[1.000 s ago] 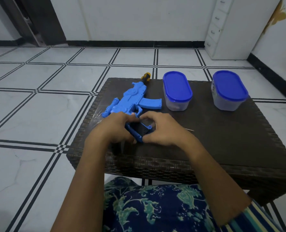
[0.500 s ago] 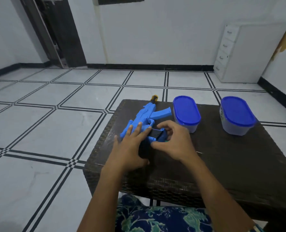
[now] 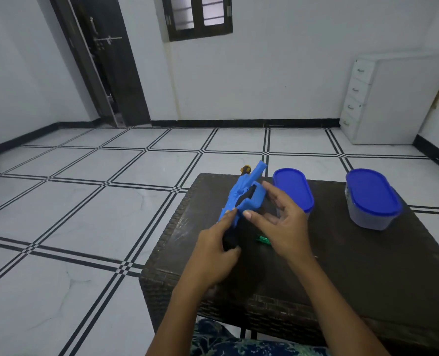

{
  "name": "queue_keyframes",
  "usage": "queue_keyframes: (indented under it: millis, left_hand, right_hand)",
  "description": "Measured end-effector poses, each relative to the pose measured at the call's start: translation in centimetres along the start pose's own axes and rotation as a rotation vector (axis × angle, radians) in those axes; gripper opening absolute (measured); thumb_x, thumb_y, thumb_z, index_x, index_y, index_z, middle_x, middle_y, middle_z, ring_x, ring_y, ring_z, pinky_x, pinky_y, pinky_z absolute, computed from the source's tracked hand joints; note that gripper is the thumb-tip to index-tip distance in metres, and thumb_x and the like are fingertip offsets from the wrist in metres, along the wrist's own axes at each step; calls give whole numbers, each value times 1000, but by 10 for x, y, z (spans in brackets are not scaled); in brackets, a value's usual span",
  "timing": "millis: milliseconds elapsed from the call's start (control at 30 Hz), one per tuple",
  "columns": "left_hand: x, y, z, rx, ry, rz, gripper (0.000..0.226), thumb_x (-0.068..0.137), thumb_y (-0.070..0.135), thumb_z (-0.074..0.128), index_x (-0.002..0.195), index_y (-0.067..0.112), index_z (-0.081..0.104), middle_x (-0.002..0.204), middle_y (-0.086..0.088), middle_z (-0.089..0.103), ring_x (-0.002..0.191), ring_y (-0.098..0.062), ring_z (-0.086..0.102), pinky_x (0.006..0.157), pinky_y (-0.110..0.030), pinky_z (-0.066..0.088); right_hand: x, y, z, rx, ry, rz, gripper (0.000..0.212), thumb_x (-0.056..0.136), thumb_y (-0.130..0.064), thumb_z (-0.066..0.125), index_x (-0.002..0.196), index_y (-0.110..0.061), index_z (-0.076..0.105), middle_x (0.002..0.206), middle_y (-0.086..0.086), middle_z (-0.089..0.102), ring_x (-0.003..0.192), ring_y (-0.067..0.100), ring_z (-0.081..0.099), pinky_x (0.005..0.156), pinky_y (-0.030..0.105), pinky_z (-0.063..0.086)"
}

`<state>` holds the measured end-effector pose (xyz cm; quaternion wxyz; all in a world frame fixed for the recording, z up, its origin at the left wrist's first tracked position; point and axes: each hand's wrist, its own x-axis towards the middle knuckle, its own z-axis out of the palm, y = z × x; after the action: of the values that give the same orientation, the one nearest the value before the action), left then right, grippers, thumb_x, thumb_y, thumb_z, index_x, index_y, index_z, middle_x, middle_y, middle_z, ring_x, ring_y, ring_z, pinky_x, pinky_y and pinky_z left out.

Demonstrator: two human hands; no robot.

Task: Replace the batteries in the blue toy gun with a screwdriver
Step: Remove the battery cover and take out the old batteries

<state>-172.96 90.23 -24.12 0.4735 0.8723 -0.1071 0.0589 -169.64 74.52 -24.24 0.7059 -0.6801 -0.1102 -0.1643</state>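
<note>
Blue toy gun (image 3: 239, 195) likely light, stiff, slick: hold by body. My left hand (image 3: 210, 255) presses it, fingers straight; right hand (image 3: 282, 227) spread, maybe touching.

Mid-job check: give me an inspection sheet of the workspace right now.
Surface: dark woven table, in use.
Job's things: blue toy gun, handled by both hands; screwdriver handle showing behind it.
Clutter: blue-lidded container beside gun; second blue-lidded container further right; small green item.
Hands: left hand fingers rest on gun; right hand open, thumb touching gun.
Cables: nothing seen.
Surroundings: tiled floor, dark door, white drawer unit.
</note>
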Motion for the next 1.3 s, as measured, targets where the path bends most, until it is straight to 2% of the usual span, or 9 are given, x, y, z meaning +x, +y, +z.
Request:
queue_keyframes:
  millis: [67, 233, 333, 467, 600, 800, 1000, 1167, 1300]
  left_hand:
    - [2, 3, 3, -67, 58, -28, 68, 80, -4, 58, 141, 23, 44, 101, 3, 65, 82, 4, 59, 72, -6, 45]
    - [5, 8, 9, -300, 149, -96, 62, 79, -8, 56, 135, 17, 52, 106, 18, 67, 96, 9, 61, 82, -12, 48]
    - [4, 13, 14, -580, 166, -196, 55, 77, -14, 55, 120, 19, 61, 103, 17, 71, 94, 9, 64, 78, -14, 51]
    - [6, 11, 17, -1019, 231, -384, 49, 75, -11, 55, 121, 4, 62, 116, -6, 68, 102, -16, 67, 93, -40, 53]
    - [7, 9, 14, -1332, 214, -534, 42, 83, -10, 44, 121, 1, 58, 102, -9, 72, 94, -28, 68, 86, -51, 53]
    - [2, -1, 13, -1713, 201, -715, 41, 82, -1, 42, 122, 3, 52, 124, -23, 58, 101, -42, 62, 87, -57, 50]
    - [0, -6, 16, -1816, 207, -756, 37, 84, 1, 46, 119, 4, 55, 122, -28, 58, 103, -45, 61, 90, -58, 48]
    - [0, -5, 23, -1896, 169, -702, 43, 84, 2, 49, 127, 5, 53, 124, -27, 58, 107, -45, 61, 92, -58, 48]
    - [0, 2, 25, -1879, 97, -636, 40, 86, 8, 54, 125, 6, 55, 122, -22, 63, 111, -39, 61, 90, -52, 51]
  right_hand:
    - [-1, 3, 3, 7, -50, 25, 71, 77, 6, 75, 137, -20, 45, 126, -22, 53, 108, -20, 54, 83, 13, 52]
    - [0, 15, 1, -130, -149, 103, 63, 84, -7, 72, 140, -17, 45, 128, -19, 47, 96, -32, 47, 77, -2, 42]
    - [2, 21, -3, -206, -161, 153, 58, 85, -20, 72, 138, -14, 51, 136, -9, 49, 118, -7, 50, 89, 3, 41]
    - [2, 27, -5, -296, -161, 185, 60, 78, -44, 72, 132, -21, 59, 136, -7, 53, 129, 5, 46, 106, 25, 40]
    - [4, 31, -5, -380, -162, 191, 48, 84, -35, 73, 128, -20, 62, 145, 0, 50, 134, 10, 42, 106, 22, 35]
    - [6, 34, 2, -486, -152, 133, 45, 83, -32, 74, 125, -19, 64, 157, 2, 31, 144, 14, 29, 115, 35, 32]
    - [7, 34, 3, -527, -59, 179, 60, 78, -39, 77, 132, -23, 58, 160, 8, 22, 147, 20, 22, 116, 43, 32]
    - [6, 30, 4, -410, 64, 245, 77, 79, -34, 78, 145, -20, 41, 148, 4, 45, 134, 18, 44, 108, 36, 40]
    - [7, 25, 5, -81, 157, 345, 76, 81, -23, 77, 145, -21, 37, 139, 6, 55, 111, 14, 61, 88, 31, 56]
